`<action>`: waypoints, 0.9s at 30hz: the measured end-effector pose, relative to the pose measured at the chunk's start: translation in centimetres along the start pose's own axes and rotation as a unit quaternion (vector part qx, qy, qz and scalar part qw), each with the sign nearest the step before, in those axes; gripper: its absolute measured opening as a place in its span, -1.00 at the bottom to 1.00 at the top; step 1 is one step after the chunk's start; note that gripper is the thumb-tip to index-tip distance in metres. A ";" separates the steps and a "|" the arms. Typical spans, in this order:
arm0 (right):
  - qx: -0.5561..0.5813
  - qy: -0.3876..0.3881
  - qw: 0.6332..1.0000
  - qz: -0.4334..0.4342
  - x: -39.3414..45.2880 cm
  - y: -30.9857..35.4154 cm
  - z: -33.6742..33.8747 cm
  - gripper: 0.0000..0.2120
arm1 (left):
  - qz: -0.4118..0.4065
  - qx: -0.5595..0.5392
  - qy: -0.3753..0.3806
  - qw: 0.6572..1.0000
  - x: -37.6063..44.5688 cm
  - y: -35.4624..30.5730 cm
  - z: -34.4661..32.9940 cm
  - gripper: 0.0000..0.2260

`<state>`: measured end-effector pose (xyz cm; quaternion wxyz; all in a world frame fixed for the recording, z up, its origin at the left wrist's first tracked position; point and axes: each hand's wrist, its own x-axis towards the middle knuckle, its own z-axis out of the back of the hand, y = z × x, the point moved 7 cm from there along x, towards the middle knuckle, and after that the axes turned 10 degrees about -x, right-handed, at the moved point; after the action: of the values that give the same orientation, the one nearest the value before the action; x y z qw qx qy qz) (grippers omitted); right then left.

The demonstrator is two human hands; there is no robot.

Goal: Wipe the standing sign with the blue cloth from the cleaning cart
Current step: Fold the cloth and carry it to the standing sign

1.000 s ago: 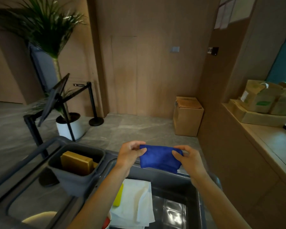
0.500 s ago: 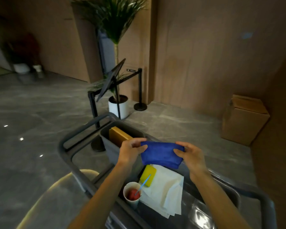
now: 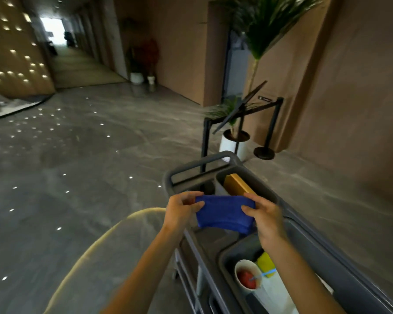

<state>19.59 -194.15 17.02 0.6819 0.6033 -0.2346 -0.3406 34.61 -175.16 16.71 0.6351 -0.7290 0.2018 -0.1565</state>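
A folded blue cloth [image 3: 224, 214] is stretched between my two hands above the grey cleaning cart [image 3: 322, 252]. My left hand [image 3: 182, 210] pinches its left edge and my right hand [image 3: 264, 217] pinches its right edge. The standing sign [image 3: 239, 107], a dark tilted panel on a black post, stands beyond the cart's far end, in front of a potted plant. Only its thin edge and back show.
A white-potted palm [image 3: 234, 141] and a black barrier post [image 3: 264, 151] stand by the brown wall behind the sign. The cart holds a grey bin with a tan box [image 3: 237, 184], a paper cup [image 3: 247, 276], a yellow sponge [image 3: 266, 261]. Grey stone floor opens left toward a corridor.
My view has swung to the left, so the cart and sign now sit to the right and a long corridor shows. Both hands still hold the blue cloth the same way.
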 end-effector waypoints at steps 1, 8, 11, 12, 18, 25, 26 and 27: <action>-0.003 0.015 1.000 0.006 0.3 0.4 -1.9 -0.59 | 0.002 -0.006 -0.017 1.000 0.2 -0.1 1.8 -0.77; -0.015 0.132 0.991 0.013 2.1 1.6 -16.2 -0.59 | 0.003 -0.048 -0.130 0.990 0.7 -1.1 14.5 -0.78; -0.032 0.195 0.980 0.022 2.4 2.1 -22.7 -0.61 | -0.007 -0.039 -0.181 0.983 0.7 -1.2 20.4 -0.76; -0.046 0.221 0.974 0.027 2.2 2.2 -25.0 -0.61 | -0.010 -0.032 -0.197 0.980 0.5 -1.3 22.4 -0.76; -0.139 0.357 0.919 0.088 -1.1 4.1 -37.5 -0.67 | -0.020 0.018 -0.319 0.948 -4.1 -2.0 34.4 -0.71; -0.181 0.483 0.841 0.164 -7.5 5.9 -50.3 -0.74 | -0.027 0.093 -0.469 0.878 -12.2 -3.0 44.5 -0.72; -0.184 0.498 0.830 0.173 -8.5 5.9 -51.9 -0.74 | -0.022 0.109 -0.488 0.866 -13.5 -2.9 45.6 -0.74; -0.190 0.512 0.817 0.184 -9.6 5.9 -53.6 -0.73 | -0.015 0.126 -0.504 0.854 -14.8 -2.8 46.7 -0.76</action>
<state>53.52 -151.26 15.02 0.8546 0.4948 0.1110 0.1118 44.61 -127.26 13.15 0.7337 -0.6247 -0.1786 0.1989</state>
